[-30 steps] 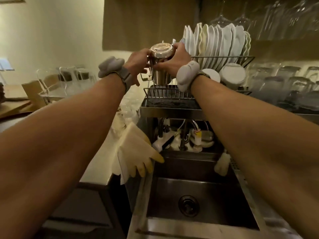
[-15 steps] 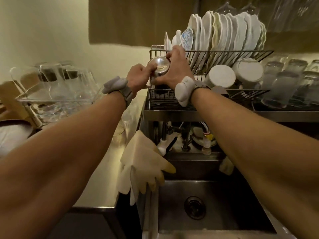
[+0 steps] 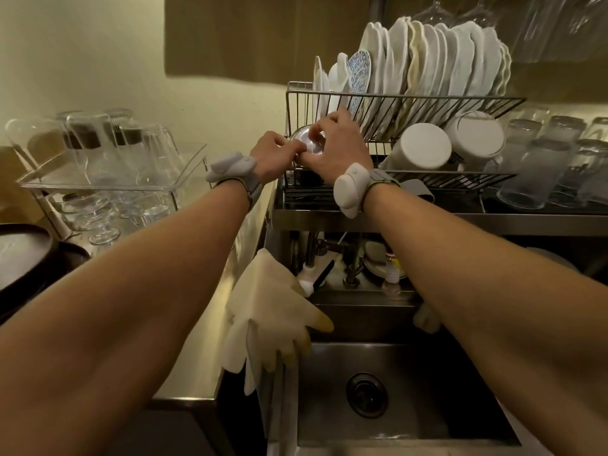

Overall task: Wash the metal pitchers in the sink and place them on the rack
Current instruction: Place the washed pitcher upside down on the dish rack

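Both of your hands are up at the left end of the rack (image 3: 408, 102), grasping the metal pitcher (image 3: 307, 141) between them: your left hand (image 3: 273, 156) pinches its near left edge and your right hand (image 3: 339, 148) curls over its right side and top, fingers closed on it. The pitcher is turned upside down, its shiny base facing you, which looks like a choice to let water drain out through the wires; two hands on it probably steady it while it settles into the lower tier, and I cannot tell whether it already rests on the wires. It sits at this end likely because the space beyond your right hand is taken: white plates (image 3: 427, 70) stand on edge in the upper slots so they dry apart, and just right of your right hand two white mugs (image 3: 421, 148) lie tipped on their sides. Further right, glasses (image 3: 526, 172) stand mouth down. Below your hands the sink (image 3: 411, 406) is empty of pitchers, and a pair of pale rubber gloves (image 3: 273, 311) hangs over its left edge, kept within reach and dripping into the basin. Left of your left hand, on the surface (image 3: 197, 340), a clear tray (image 3: 108, 179) carries more inverted glassware. No brand, label or writing is legible anywhere; one plate shows only a blue pattern.
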Demonstrator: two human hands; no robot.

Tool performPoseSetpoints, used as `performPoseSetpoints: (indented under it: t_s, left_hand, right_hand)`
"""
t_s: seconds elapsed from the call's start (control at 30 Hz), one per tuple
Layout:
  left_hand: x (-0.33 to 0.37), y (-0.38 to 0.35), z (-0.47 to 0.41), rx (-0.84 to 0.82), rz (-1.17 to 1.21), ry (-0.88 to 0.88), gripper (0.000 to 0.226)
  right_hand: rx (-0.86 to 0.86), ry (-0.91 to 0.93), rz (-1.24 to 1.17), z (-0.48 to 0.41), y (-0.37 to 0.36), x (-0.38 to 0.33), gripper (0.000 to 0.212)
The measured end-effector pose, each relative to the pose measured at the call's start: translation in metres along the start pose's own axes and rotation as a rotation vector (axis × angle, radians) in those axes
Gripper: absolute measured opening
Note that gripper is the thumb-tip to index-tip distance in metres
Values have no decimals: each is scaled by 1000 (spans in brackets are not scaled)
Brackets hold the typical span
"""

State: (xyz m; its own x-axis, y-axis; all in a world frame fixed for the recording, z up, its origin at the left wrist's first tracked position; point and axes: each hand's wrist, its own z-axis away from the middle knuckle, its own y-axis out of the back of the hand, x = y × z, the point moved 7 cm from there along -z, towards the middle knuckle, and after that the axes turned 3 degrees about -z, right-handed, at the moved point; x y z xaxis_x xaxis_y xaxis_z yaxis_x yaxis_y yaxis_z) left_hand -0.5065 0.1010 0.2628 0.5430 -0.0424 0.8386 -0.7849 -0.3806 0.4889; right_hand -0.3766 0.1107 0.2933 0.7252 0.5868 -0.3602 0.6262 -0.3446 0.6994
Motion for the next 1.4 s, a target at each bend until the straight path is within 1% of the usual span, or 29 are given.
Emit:
performPoseSetpoints:
  t_s: [0.13,0.27,0.33,0.5,0.67,0.8,0.93,1.03,1.1,1.2,1.27,1.4]
  left_hand:
    - [-5,6,-1,12,-6,10,27]
    - [-4,14,1,42,58,4,26]
    - [-3,18,-1,37,52,-5,32]
    - [0,11,0,-65,-15,-6,43]
    - [3,9,4,-72,-59,-7,58]
    - [0,4,5,-89,-45,-6,51]
    - [3,6,6,-50,-41,20,64]
    - [20,9,13,48,10,31,64]
    - [35,13,17,127,-33,-6,62]
    - [66,6,43,220,-169,-97,57]
    - [77,-3,52,220,-214,-123,54]
    - [116,-61,100,192,-273,-204,53]
  right_hand:
    - [-144,-81,-201,-2,-9,6,63]
    - [-192,-103,-221,-6,-14,2,75]
    - [-229,-118,-209,-7,-18,-1,82]
    - [-229,-182,-236,-9,-16,4,80]
    - [-248,-164,-218,-9,-20,-1,82]
    - [-261,-168,-220,-7,-20,1,82]
    - [-278,-157,-211,-6,-18,0,86]
    - [-246,-154,-218,1,-6,8,91]
    - [-218,-152,-199,4,4,14,89]
    - [-178,-129,-172,21,31,27,76]
    - [-163,-138,-161,30,43,32,72]
    - [-111,-133,-110,71,102,69,62]
